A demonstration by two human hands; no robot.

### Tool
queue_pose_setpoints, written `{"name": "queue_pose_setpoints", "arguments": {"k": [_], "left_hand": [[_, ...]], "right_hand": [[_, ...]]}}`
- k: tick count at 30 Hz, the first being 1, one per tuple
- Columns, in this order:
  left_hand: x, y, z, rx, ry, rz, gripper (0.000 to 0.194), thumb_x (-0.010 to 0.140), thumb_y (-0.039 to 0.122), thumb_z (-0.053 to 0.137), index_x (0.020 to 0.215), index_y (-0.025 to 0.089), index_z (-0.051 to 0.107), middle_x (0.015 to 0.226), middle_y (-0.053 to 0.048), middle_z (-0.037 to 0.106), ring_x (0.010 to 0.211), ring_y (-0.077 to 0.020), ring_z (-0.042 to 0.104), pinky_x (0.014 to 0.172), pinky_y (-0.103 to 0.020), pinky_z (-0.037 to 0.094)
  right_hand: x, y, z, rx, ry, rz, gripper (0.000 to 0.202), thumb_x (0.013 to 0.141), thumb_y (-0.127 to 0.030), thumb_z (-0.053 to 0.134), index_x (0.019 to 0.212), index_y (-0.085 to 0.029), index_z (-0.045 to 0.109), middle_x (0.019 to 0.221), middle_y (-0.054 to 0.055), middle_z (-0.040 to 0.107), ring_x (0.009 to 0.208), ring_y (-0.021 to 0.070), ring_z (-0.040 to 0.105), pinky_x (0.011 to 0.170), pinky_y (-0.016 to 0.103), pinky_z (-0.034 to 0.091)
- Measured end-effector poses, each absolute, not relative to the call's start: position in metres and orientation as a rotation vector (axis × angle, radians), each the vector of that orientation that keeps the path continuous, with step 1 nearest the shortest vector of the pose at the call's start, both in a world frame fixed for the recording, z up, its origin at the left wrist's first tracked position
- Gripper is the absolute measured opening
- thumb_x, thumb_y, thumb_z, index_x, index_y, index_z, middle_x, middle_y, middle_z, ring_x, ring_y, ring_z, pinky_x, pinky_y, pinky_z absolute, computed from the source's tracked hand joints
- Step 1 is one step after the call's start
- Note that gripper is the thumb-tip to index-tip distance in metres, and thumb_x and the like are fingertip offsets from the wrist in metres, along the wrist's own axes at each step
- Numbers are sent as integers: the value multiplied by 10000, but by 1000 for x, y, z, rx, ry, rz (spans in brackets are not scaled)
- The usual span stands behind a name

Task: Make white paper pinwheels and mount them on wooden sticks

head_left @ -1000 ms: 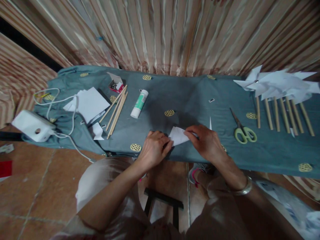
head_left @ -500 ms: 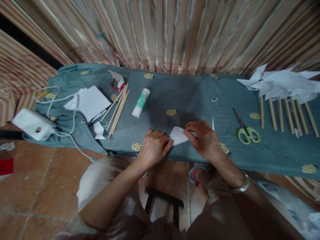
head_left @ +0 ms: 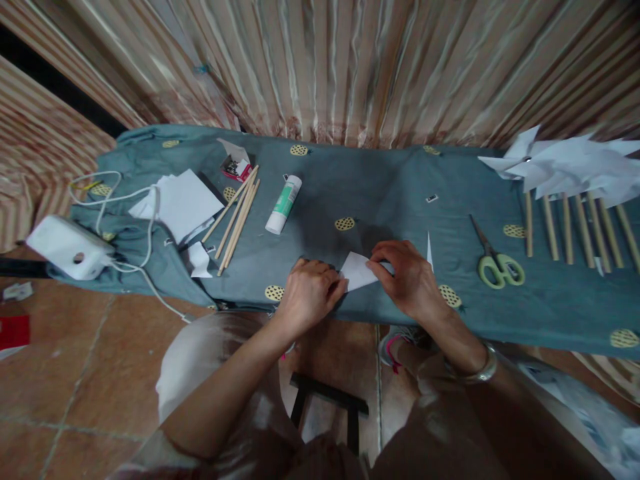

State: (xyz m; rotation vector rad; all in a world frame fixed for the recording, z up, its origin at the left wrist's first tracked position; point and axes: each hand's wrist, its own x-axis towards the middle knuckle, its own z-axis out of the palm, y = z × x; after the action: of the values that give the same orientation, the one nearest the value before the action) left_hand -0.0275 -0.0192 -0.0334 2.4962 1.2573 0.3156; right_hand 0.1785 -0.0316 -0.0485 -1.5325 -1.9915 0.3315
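Between my two hands is a small folded piece of white paper (head_left: pixel 357 271), low over the front part of the cloth-covered table. My left hand (head_left: pixel 311 288) pinches its left corner between thumb and fingers. On the other side my right hand (head_left: pixel 403 273) grips the right edge, thumb against the fingertips, covering part of the sheet. A thin white paper sliver (head_left: pixel 429 252) lies just right of my right hand. Farther right rest scissors (head_left: pixel 500 268) with green handles, blades pointing away from me.
Several white paper pinwheels (head_left: pixel 575 163) on wooden sticks lie at the right. A glue stick (head_left: pixel 283 205), loose wooden sticks (head_left: pixel 239 223), a small red box (head_left: pixel 236 163) and white paper sheets (head_left: pixel 187 203) are on the left. A white power strip (head_left: pixel 70 248) with cables sits at the left edge.
The whole view has shifted very slightly. Both hands keep the same hold on the paper, with no other visible change.
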Motion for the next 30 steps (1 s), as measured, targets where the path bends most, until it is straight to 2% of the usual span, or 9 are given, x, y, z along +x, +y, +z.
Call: {"name": "queue_pose_setpoints", "arguments": {"k": [9, 13, 15, 17, 23, 30], "left_hand": [[-31, -19, -36, 2550, 1267, 342, 298, 937, 370, 521, 778, 164, 667, 741, -51, 654, 748, -202, 606, 739, -344, 400], [-29, -21, -34, 2616, 1195, 506, 272, 947, 336, 507, 1077, 138, 642, 1076, -122, 685, 996, -249, 608, 825, -373, 452], [-25, -25, -34, 2637, 1042, 569, 306, 971, 271, 457, 1213, 133, 585, 1249, -135, 641, 1161, -247, 565, 922, -388, 458], [-21, -30, -37, 2650, 928, 563, 335, 982, 228, 421, 1277, 129, 544, 1335, -135, 600, 1282, -233, 505, 1006, -398, 441], [-17, -40, -52, 2662, 932, 438, 397, 978, 243, 427, 1331, 73, 489, 1430, -198, 501, 1390, -260, 409, 1090, -447, 413], [-18, -41, -55, 2661, 942, 408, 443, 984, 306, 417, 1363, 79, 454, 1454, -197, 473, 1412, -263, 374, 1126, -464, 386]], "right_hand": [[177, -30, -47, -1576, -1996, 343, 146, 903, -277, 555, 776, -217, 593, 852, 69, 669, 832, 239, 601, 804, 393, 477], [178, -30, -47, -1582, -2007, 360, 159, 914, -293, 536, 789, -215, 596, 858, 73, 667, 854, 246, 599, 813, 403, 472], [178, -30, -49, -1579, -2011, 368, 166, 919, -298, 527, 796, -212, 599, 863, 77, 666, 868, 248, 600, 823, 405, 468], [178, -30, -50, -1581, -2002, 364, 179, 924, -303, 519, 789, -214, 598, 857, 77, 664, 860, 243, 599, 825, 402, 466], [176, -31, -53, -1593, -1974, 340, 187, 917, -294, 521, 757, -222, 586, 841, 63, 662, 829, 235, 593, 818, 395, 471], [173, -35, -50, -1644, -1931, 322, 174, 914, -301, 530, 781, -219, 605, 867, 67, 674, 861, 243, 606, 837, 403, 487]]}}
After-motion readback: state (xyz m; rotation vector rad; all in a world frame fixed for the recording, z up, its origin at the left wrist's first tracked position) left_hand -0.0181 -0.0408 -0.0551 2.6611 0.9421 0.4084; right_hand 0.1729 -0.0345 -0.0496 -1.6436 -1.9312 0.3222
